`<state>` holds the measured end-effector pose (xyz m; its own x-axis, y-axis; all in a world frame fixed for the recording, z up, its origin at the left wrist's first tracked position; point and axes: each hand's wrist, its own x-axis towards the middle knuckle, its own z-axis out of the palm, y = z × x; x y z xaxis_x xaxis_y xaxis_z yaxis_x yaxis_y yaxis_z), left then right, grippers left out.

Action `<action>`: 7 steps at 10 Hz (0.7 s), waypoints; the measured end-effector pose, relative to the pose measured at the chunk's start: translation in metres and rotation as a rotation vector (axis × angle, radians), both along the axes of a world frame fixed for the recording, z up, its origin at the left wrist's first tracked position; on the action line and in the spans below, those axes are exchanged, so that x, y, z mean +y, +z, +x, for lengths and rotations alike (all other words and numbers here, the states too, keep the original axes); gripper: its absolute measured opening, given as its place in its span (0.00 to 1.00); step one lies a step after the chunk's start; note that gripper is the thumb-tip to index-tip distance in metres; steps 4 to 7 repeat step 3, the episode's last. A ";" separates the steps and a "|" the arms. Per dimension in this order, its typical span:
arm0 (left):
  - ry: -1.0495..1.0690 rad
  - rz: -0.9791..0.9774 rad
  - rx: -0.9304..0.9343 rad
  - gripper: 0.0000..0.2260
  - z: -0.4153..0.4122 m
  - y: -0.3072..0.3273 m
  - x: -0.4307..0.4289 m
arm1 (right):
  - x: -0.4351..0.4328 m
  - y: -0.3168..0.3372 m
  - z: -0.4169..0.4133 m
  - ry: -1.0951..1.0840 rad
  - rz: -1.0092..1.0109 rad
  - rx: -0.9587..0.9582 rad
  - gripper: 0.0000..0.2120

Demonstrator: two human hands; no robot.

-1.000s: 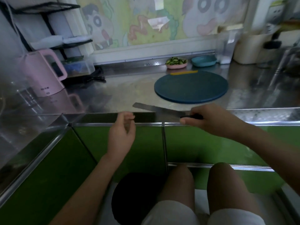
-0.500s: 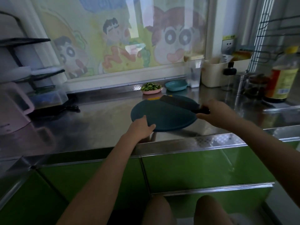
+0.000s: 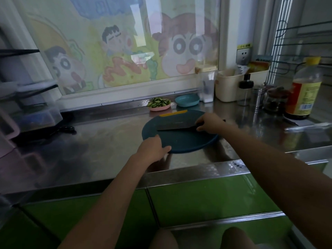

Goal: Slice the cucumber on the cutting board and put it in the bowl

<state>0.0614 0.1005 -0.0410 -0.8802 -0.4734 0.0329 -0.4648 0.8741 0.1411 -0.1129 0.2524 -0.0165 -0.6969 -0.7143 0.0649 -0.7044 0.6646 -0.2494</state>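
Steel counter (image 3: pixel 107 141), polished and reflective, with a patterned front lip over glossy green cabinet fronts (image 3: pixel 197 200). Far right: tall plastic oil bottle (image 3: pixel 303 90) with yellow cap and red-yellow label; left of it a dark-lidded glass jar (image 3: pixel 274 101), a steel shaker (image 3: pixel 257 97) and a small clear bottle with black cap (image 3: pixel 245 90). Behind these, a cream rectangular tub (image 3: pixel 231 85) holding packets; just beside it, a clear container (image 3: pixel 208 87). Far wall: glazed panel with cartoon picture (image 3: pixel 125 51); wall socket (image 3: pixel 243 55) to its right. Left edge: part of a pink kettle (image 3: pixel 7 130) and a clear lidded box (image 3: pixel 36 117), both blurred. Centre: cutting board (image 3: pixel 188 141), round, dark teal, matt, with a yellow strip (image 3: pixel 173 113) at its far edge; nothing but the knife lies on it. Knife (image 3: pixel 177 126), broad flat dark blade, lies across the far half of the board, tip to the left. Right hand (image 3: pixel 210 124) has its fingers curled round the knife handle, hiding most of it. Left hand (image 3: pixel 152 150) sits at the near-left rim of the board, fingers curled over the edge and gripping it, covering that part of the rim. Cucumber slices (image 3: pixel 159 102), green and thin, are heaped in a shallow pink bowl (image 3: pixel 159 109) on the counter just beyond the board, against the far wall. Blue bowl (image 3: pixel 186 101), shallow and round, stands just right of the pink one; its contents cannot be seen. Both forearms cross the counter's near edge.
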 end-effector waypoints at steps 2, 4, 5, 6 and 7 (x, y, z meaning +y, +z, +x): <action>0.051 0.132 -0.016 0.21 -0.008 0.034 -0.012 | -0.006 0.003 0.000 -0.009 -0.078 -0.050 0.16; 0.060 0.171 0.159 0.22 -0.009 0.065 -0.011 | -0.011 0.026 0.002 -0.009 -0.203 -0.049 0.13; 0.060 0.171 0.159 0.22 -0.009 0.065 -0.011 | -0.011 0.026 0.002 -0.009 -0.203 -0.049 0.13; 0.060 0.171 0.159 0.22 -0.009 0.065 -0.011 | -0.011 0.026 0.002 -0.009 -0.203 -0.049 0.13; 0.060 0.171 0.159 0.22 -0.009 0.065 -0.011 | -0.011 0.026 0.002 -0.009 -0.203 -0.049 0.13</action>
